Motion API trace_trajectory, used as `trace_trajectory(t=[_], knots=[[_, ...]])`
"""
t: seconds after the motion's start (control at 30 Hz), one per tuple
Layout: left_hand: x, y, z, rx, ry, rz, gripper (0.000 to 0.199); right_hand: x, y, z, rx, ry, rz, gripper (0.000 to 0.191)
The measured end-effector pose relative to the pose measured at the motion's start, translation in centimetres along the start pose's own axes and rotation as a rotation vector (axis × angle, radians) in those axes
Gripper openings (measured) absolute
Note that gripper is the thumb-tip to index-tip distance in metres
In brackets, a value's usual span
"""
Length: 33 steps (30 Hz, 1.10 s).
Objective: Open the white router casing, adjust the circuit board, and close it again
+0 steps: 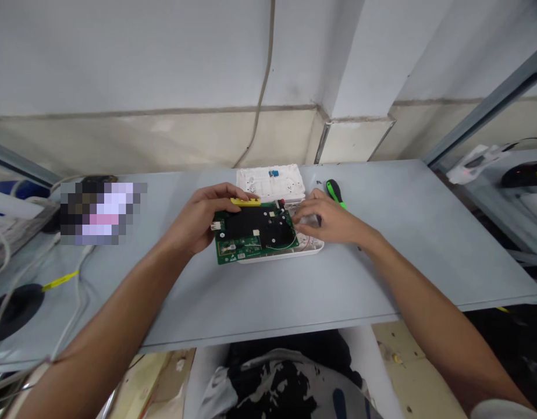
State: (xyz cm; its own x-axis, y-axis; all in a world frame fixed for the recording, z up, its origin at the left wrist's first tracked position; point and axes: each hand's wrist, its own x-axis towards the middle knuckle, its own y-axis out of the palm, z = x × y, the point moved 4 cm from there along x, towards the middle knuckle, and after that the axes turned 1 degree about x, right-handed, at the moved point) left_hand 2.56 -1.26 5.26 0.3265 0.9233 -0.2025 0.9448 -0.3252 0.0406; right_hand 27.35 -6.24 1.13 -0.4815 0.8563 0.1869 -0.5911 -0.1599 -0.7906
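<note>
Head view: left-hand fingers [220, 194] clasp the green circuit board [246, 247]; right-hand fingers [305, 210] spread at its edge.

Both bare forearms [425, 314] reach forward from the lower corners of the view. The left hand [202, 218] curls in a closed grip, while the right hand [327, 218] lies palm down, fingers extended leftward.

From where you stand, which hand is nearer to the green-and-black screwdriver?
Right. The right hand is just beside the green-and-black screwdriver; the left hand is farther left, holding the green circuit board.
</note>
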Motion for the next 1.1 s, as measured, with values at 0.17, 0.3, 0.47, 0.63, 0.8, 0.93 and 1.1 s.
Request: trace_trajectory(t=[0.17,0.3,0.47,0.63,0.8,0.93,1.1], knots=[[-0.5,0.7,-0.1,-0.021,0.029,0.008,0.015,-0.1,-0.2,0.4,0.068,0.129,-0.053,0.005],[-0.7,0.8,-0.1,-0.033,0.064,0.023,0.014,-0.3,0.4,0.2,0.352,0.263,-0.065,0.02],[-0.8,0.9,0.0,-0.019,0.08,0.028,0.013,-0.2,1.1,-0.1,0.477,0.322,-0.09,0.02],[-0.6,0.6,-0.1,-0.011,0.1,0.008,0.013,-0.1,1.0,-0.5,0.453,0.314,-0.156,0.019],[-0.6,0.7,0.0,-0.024,0.071,-0.009,0.014,-0.4,0.1,-0.7,0.51,0.41,-0.4,0.028],[-0.3,0.8,0.5,-0.041,0.059,0.012,0.014,-0.6,-0.1,-0.3,0.782,0.438,-0.551,0.034],[0.6,0.6,1.7,-0.06,0.051,0.022,0.014,-0.4,-0.3,1.0,1.123,0.281,-0.565,0.047]])
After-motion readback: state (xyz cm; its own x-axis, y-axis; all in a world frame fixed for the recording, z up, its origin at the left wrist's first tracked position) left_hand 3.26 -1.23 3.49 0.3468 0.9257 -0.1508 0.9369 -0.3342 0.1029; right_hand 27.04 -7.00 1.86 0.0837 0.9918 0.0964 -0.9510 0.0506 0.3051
